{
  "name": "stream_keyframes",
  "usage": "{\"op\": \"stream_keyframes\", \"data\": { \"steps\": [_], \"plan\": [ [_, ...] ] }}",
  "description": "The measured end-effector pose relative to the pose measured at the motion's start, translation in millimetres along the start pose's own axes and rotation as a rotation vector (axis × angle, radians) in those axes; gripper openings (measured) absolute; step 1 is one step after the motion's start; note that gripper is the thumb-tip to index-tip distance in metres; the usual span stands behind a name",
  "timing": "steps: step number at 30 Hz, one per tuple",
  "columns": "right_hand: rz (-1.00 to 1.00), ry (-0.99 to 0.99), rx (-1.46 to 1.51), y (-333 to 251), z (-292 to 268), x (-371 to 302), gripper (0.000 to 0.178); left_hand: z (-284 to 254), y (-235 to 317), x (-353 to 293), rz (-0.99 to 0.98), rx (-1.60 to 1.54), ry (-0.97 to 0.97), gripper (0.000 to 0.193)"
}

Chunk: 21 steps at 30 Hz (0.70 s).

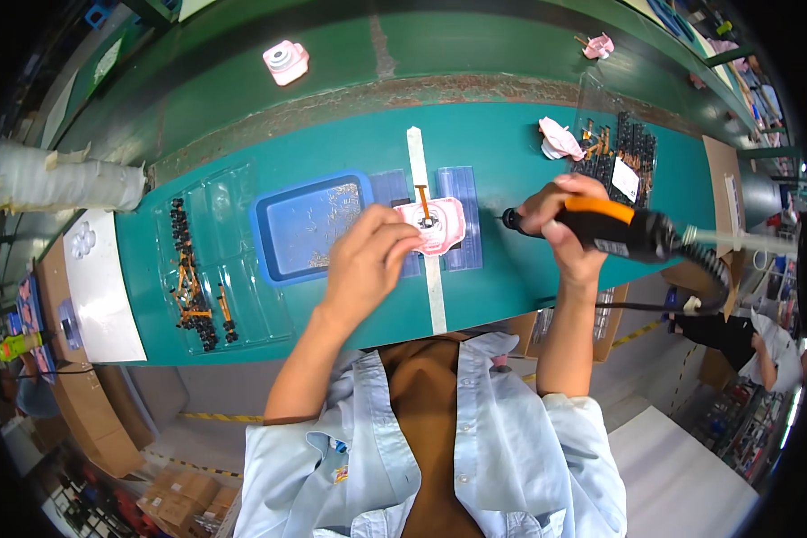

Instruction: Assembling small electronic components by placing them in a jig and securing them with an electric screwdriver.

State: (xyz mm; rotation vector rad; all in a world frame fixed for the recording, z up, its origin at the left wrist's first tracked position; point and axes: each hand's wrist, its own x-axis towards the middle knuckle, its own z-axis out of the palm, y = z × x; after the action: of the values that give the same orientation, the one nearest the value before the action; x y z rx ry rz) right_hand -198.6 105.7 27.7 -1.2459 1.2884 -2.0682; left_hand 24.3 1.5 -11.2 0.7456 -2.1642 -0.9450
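Note:
My left hand (pixel 368 255) has its thumb and fingers closed at the left edge of a pink plastic shell (pixel 450 224). A small dark part with an orange ribbon cable (pixel 424 203) sits in the shell, the cable pointing away from me. The shell rests on a pale strip (pixel 436 300) between clear blue-tinted plastic blocks (pixel 460 184). My right hand (pixel 567 224) is wrapped around a black and orange electric screwdriver (pixel 601 224). Its tip points left toward the shell, a short way apart from it.
Left of the shell stands a blue tray (pixel 258 229) with small screws. Clear trays of black parts with orange cables lie at far left (pixel 233 193) and far right (pixel 652 143). Pink shell pieces (pixel 560 139) lie near the right tray. A pink toy camera (pixel 286 63) sits on the back ledge.

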Motion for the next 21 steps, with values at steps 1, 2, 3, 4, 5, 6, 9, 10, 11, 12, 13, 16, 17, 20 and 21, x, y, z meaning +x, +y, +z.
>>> {"op": "stream_keyframes", "data": {
  "steps": [1, 2, 3, 4, 5, 6, 9, 10, 11, 12, 13, 16, 17, 20, 21],
  "plan": [
    [0.015, -0.094, 0.137, 2, -3, 3, 0.045, 6, 1, 1, 0.042, 0.021, -0.017, 0.007],
    [0.031, -0.186, 0.274, 1, -5, 5, 0.041, 11, 2, 2, 0.083, 0.04, -0.035, 0.008],
    [0.035, -0.185, 0.272, -3, -1, 8, 0.041, 15, 3, 4, 0.08, 0.037, -0.038, 0.008],
    [0.015, -0.213, 0.32, -14, 12, 15, 0.037, 16, 2, 4, 0.098, 0.05, -0.014, 0.008],
    [-0.003, -0.24, 0.369, -27, 29, 21, 0.032, 17, 2, 3, 0.114, 0.062, 0.008, 0.008],
    [-0.022, -0.266, 0.418, -38, 45, 25, 0.028, 17, 1, 2, 0.129, 0.075, 0.029, 0.008],
    [-0.029, -0.252, 0.468, -42, 63, 22, 0.024, 21, 1, 4, 0.156, 0.072, 0.045, 0.008],
    [-0.015, -0.224, 0.488, -41, 67, 21, 0.024, 22, 1, 4, 0.157, 0.074, 0.05, 0.008],
    [-0.001, -0.197, 0.509, -40, 70, 19, 0.025, 22, 2, 4, 0.159, 0.076, 0.057, 0.008],
    [0.012, -0.171, 0.531, -40, 71, 18, 0.026, 22, 2, 3, 0.161, 0.079, 0.064, 0.008],
    [0.013, -0.172, 0.531, -39, 71, 18, 0.026, 22, 3, 3, 0.16, 0.08, 0.065, 0.008],
    [0.028, -0.18, 0.517, -36, 70, 17, 0.026, 20, 6, 2, 0.143, 0.077, 0.051, 0.009],
    [0.033, -0.183, 0.513, -35, 70, 17, 0.026, 20, 6, 2, 0.138, 0.076, 0.047, 0.009],
    [0.042, -0.169, 0.428, -37, 68, 12, 0.026, 19, 6, 2, 0.147, 0.088, 0.037, 0.009],
    [0.046, -0.161, 0.385, -38, 67, 11, 0.027, 19, 6, 2, 0.151, 0.095, 0.032, 0.008]
  ]
}}
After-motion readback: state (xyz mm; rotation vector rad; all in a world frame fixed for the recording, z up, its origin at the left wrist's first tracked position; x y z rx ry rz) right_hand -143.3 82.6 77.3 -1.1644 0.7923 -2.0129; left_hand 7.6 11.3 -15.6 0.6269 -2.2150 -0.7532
